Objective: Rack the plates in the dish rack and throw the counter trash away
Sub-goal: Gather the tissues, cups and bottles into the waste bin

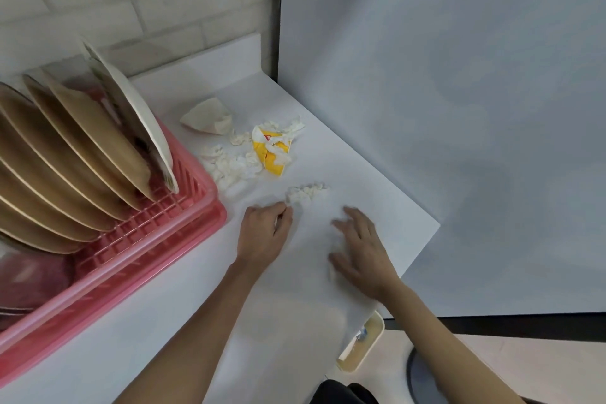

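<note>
Fingers (284, 211) curled beside shredded white tissue (308, 193), yellow wrapper (273, 159) crumpled

Soft, even light leaves the white counter (183, 289) kinda washed out, with only faint shadows. Wide-angle bend at the edges, and the right hand (360, 249) is a bit motion-blurred.

The pink dish rack (147, 256) runs off the left edge; the right hand (360, 249) is blurred.
</note>
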